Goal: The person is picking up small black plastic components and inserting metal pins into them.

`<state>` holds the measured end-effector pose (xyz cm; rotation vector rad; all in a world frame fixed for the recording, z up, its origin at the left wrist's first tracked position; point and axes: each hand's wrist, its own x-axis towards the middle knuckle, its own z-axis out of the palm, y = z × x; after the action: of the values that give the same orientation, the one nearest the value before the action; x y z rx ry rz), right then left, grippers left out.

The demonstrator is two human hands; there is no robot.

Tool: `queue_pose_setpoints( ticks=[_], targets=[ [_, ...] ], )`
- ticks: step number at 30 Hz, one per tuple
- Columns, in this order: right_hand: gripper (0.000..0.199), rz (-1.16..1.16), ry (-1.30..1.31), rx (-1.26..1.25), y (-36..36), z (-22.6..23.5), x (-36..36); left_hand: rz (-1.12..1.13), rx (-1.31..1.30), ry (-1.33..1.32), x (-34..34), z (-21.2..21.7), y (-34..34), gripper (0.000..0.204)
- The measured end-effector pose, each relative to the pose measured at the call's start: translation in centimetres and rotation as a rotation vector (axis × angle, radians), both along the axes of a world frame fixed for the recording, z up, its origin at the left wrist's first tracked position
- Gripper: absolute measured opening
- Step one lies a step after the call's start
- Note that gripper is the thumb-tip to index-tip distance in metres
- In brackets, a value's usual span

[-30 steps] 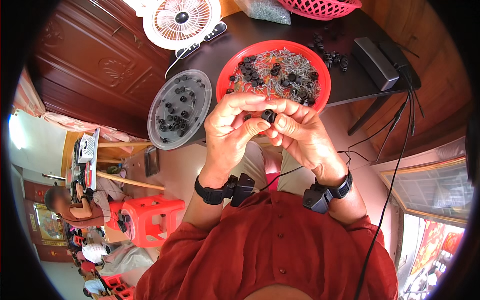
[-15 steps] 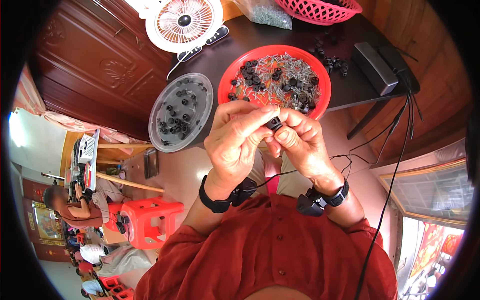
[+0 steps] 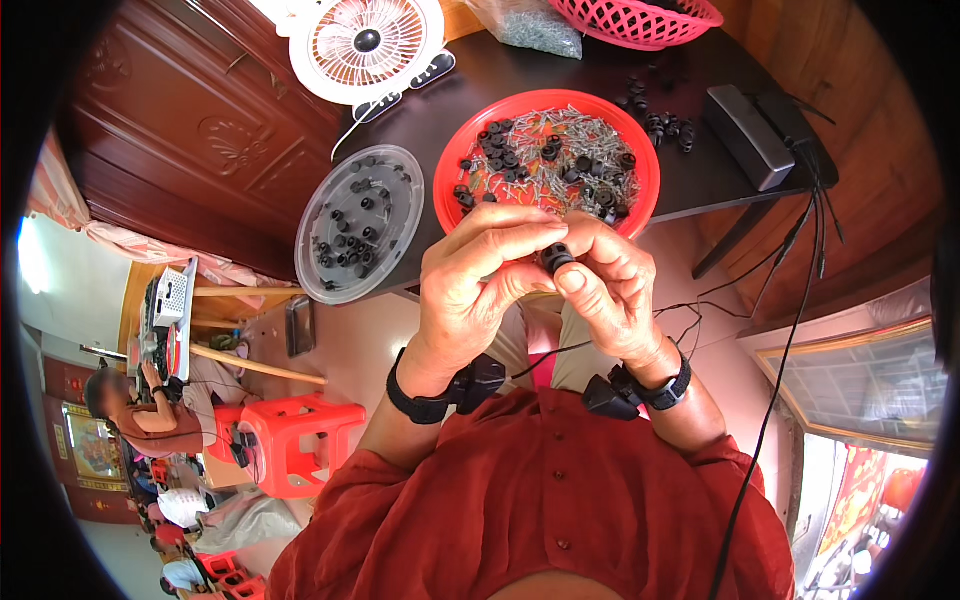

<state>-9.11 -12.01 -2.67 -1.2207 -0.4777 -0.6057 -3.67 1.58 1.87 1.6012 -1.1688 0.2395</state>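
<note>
A dark table [image 3: 690, 180] stands before us, with a carved wooden door [image 3: 160, 100] to the left and a white fan [image 3: 367, 42] near its far left end. On the table we see a round red tray [image 3: 447, 150] strewn with thin silvery fasteners [image 3: 555, 125] and small black parts [image 3: 497, 145]; just left of it is a translucent shallow tub [image 3: 402, 180] with more black pieces. In front of the red tray's near rim, our left hand [image 3: 460, 270] and right hand [image 3: 620, 285] close together on a small black plastic fitting [image 3: 557, 258], both gripping it between thumb and fingers. We wear black straps [image 3: 412, 400] on both wrists.
</note>
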Motion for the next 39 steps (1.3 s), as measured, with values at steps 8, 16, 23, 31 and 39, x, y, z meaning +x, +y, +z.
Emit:
queue_pose_setpoints(
  ticks=[8, 16, 23, 31, 39],
  targets=[
    [0.018, 0.081, 0.085, 0.063, 0.1, 0.6, -0.6, -0.015, -0.01, -0.006, 0.0, 0.1, -0.2, 0.033],
    [0.02, 0.223, 0.223, 0.247, 0.2, 0.7, -0.7, 0.02, -0.049, -0.033, 0.3, 0.4, 0.3, 0.029],
    [0.017, -0.07, 0.122, 0.076, 0.5, 1.5, -0.9, 0.09, -0.006, -0.035, 0.3, 0.5, 0.9, 0.029],
    [0.015, -0.166, 0.199, 0.013, 0.6, 2.1, -1.4, 0.036, -0.072, 0.223, 0.0, 0.3, 0.9, 0.027],
    [0.016, -0.18, 0.215, 0.096, 0.9, 2.3, -1.6, -0.08, -0.115, 0.552, 0.4, 0.0, 1.3, 0.028]
  ],
)
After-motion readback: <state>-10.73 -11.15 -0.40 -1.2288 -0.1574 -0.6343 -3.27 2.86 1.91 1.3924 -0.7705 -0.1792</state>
